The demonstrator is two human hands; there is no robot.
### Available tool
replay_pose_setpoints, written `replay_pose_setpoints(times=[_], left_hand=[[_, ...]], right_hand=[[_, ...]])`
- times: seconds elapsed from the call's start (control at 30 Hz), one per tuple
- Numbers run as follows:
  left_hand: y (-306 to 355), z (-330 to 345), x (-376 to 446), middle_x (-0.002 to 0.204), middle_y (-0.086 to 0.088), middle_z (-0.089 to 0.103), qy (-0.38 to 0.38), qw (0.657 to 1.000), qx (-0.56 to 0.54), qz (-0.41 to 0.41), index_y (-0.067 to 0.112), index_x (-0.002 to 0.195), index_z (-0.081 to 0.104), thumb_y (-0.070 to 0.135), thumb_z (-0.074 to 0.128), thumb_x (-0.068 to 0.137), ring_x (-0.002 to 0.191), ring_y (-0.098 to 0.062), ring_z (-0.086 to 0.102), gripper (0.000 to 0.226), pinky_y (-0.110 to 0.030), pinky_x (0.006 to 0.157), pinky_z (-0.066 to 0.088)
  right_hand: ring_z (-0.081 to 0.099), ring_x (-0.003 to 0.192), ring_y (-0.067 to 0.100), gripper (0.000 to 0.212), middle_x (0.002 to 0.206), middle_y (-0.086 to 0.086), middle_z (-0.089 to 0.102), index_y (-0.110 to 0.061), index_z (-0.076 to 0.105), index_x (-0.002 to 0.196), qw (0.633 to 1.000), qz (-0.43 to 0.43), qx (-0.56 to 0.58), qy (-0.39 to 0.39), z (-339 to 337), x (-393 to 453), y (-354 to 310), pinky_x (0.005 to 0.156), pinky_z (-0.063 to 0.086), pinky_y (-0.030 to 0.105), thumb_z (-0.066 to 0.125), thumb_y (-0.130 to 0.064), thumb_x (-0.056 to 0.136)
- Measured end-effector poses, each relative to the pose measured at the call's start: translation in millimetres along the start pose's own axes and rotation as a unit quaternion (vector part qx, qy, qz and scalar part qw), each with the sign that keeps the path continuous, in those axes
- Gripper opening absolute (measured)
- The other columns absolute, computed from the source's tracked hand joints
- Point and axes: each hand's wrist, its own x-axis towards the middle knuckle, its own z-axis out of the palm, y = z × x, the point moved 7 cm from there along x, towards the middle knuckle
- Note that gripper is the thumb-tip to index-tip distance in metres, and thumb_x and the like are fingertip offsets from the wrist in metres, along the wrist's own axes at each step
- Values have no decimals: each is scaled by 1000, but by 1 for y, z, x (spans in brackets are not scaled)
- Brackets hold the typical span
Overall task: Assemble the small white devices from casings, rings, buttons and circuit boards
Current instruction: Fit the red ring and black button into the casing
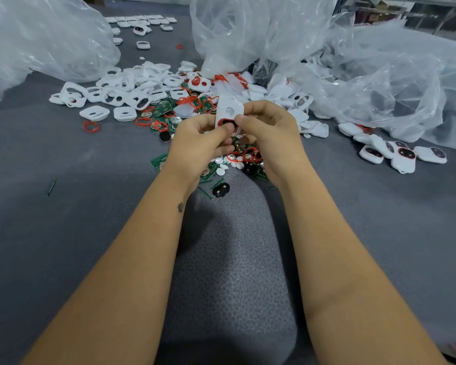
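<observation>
- We see the left hand (199,139) and right hand (267,127) together holding one white casing (229,109) upright above the grey worktop (63,233); fingers of both curl round it.
- A red ring (223,121) sits in the casing's lower opening, thumbs pressed at its edge.
- Beyond the hands: a heap of loose white casings (121,93), red rings (91,126) and green circuit boards (159,162).
- Small white buttons (220,171) lie just under the hands.
- Assembled devices (403,158) lie at the right.
- Clear plastic bags (379,75) at rear; contents partly hidden.
</observation>
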Motion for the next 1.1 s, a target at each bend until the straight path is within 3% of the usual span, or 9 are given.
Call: replay_pose_setpoints(times=[0.23, 0.33, 0.53, 0.87, 0.97, 1.1], left_hand=[[1, 0, 0, 76, 3, 66, -18, 1000, 12, -12, 15, 87, 70, 8, 64, 91, 77, -10, 61, 10, -24, 69, 56], [2, 1, -1, 84, 0, 68, -36, 999, 31, -5, 16, 89, 71, 9, 65, 91, 80, -10, 63, 9, -23, 71, 55], [3, 0, -1, 79, 2, 70, -32, 998, -47, -24, 14, 83, 69, 10, 59, 94, 72, -11, 63, 16, -28, 68, 58], [3, 0, 1, 80, 2, 70, -22, 994, -101, -22, 15, 84, 64, 17, 52, 99, 76, -10, 66, 19, -28, 67, 55], [4, 0, 0, 75, 4, 70, -31, 995, -94, -15, 14, 86, 64, 10, 54, 96, 74, -8, 65, 15, -26, 66, 55], [3, -1, 0, 75, 0, 70, -23, 993, -115, -22, 11, 83, 65, 7, 52, 95, 72, -10, 64, 18, -28, 65, 55]], right_hand=[[58, 68, 9, 10, 82, 3, 64, -10, 62, 90, 999, 24, 22, 2, -2, 0, 2, 69, 48, 26, 60, 1, 89], [56, 66, 10, 10, 85, 7, 63, -9, 61, 90, 999, 27, 25, 1, -1, 0, 2, 62, 47, 22, 59, 1, 90], [56, 58, 2, 7, 76, 2, 62, -6, 60, 92, 999, 26, 44, -14, 0, -1, 0, 59, 46, 19, 59, 1, 91], [57, 55, 7, 16, 65, 4, 61, -9, 55, 83, 999, 10, 46, -28, 4, -2, -4, 55, 44, 18, 59, 5, 90], [55, 57, 8, 18, 71, 12, 56, -10, 55, 83, 999, 3, 44, -25, 4, -2, -5, 56, 44, 18, 60, 6, 90], [52, 64, 11, 18, 75, 10, 56, -12, 56, 85, 999, 1, 47, -24, 5, -2, -5, 60, 41, 22, 59, 5, 90]])
